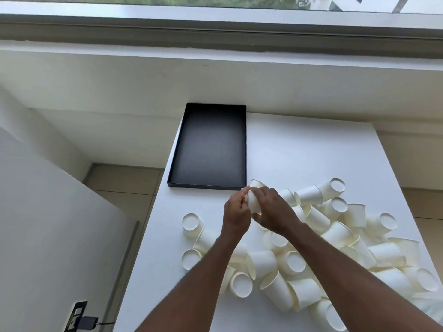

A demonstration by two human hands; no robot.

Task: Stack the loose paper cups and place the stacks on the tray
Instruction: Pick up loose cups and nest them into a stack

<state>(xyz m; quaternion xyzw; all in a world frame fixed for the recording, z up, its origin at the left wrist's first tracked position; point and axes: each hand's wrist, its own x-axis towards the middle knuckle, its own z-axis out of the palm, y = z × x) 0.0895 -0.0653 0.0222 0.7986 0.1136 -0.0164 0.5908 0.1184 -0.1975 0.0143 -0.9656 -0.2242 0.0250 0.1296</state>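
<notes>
A pile of several loose cream paper cups (311,250) lies across the near half of the white table (311,152). An empty black tray (211,144) rests flat at the table's far left corner. Both hands meet just in front of the tray's near right corner. My left hand (236,212) and my right hand (273,209) together grip a paper cup (254,200), its open mouth pointing up and away toward the tray. Whether it is a single cup or nested cups is hidden by the fingers.
The table's left edge drops to a tiled floor (124,180). A white wall and window sill (215,75) run behind the table. A wall socket with a black plug (82,319) sits low at the left. Bare white tabletop lies right of the tray.
</notes>
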